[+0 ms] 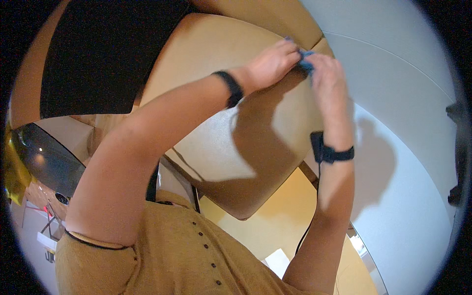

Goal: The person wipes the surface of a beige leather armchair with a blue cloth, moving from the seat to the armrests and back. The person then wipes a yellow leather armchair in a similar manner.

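Note:
Both of my hands are stretched out over the far corner of a tan, leather-like padded seat [206, 48]. A small blue cloth [305, 62] is bunched between them. My left hand [273, 64] grips one side of it, with the fingers curled. From the other side, my right hand [329, 79] pinches it close to the wall. The fingers and cloth are slightly blurred, and much of the cloth is hidden in the hands. A black band [231, 88] circles my left wrist. Another black band [337, 155], with a small box and a cable, is on my right forearm.
A tan backrest [265, 13] rises behind the seat, and a pale grey wall [391, 73] curves along the right. A large black panel or cover [99, 55] stands at upper left. Further left is a dark glossy tabletop [55, 158]. A white sheet [278, 261] lies below the seat.

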Available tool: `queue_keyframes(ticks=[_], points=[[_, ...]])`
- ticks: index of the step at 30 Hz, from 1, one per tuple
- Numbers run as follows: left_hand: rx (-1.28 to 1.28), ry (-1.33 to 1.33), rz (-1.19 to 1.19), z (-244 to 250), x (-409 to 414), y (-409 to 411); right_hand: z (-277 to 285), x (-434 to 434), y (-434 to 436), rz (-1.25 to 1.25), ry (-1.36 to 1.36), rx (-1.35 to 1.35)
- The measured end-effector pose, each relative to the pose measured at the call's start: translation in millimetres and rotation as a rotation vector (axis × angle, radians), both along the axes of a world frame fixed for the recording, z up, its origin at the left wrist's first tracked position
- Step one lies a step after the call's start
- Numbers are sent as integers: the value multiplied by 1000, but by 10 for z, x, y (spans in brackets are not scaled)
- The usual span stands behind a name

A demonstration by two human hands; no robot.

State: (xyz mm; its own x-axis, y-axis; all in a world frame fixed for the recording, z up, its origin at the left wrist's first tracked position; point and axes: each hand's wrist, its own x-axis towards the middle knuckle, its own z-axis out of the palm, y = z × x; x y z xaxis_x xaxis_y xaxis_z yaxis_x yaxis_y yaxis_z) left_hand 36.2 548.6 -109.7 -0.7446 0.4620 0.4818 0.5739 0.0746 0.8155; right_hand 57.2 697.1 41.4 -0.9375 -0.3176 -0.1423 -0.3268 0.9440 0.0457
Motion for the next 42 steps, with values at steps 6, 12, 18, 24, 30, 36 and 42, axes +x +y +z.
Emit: queue_keyframes(ticks=[6,12,18,24,30,36,42], points=[[-74,35,52,-159,-4,302,-328,45,367,-111,-51,67],[-138,-14,-22,-219,408,-257,-274,372,-193,-59,-144,82],[-22,-104,-219,-450,425,-640,-182,207,-538,-155,-505,34],[-33,-255,-19,-753,-469,43,-899,-460,-30,-178,-136,41],[45,-143,67,-947,45,-122,-956,-87,-180,-5,-265,228],[-17,-263,-136,-1144,484,-542,-995,167,-619,18,-531,223],[-151,-360,-29,-1335,-505,-266,-1336,-847,-463,-61,-330,261]])
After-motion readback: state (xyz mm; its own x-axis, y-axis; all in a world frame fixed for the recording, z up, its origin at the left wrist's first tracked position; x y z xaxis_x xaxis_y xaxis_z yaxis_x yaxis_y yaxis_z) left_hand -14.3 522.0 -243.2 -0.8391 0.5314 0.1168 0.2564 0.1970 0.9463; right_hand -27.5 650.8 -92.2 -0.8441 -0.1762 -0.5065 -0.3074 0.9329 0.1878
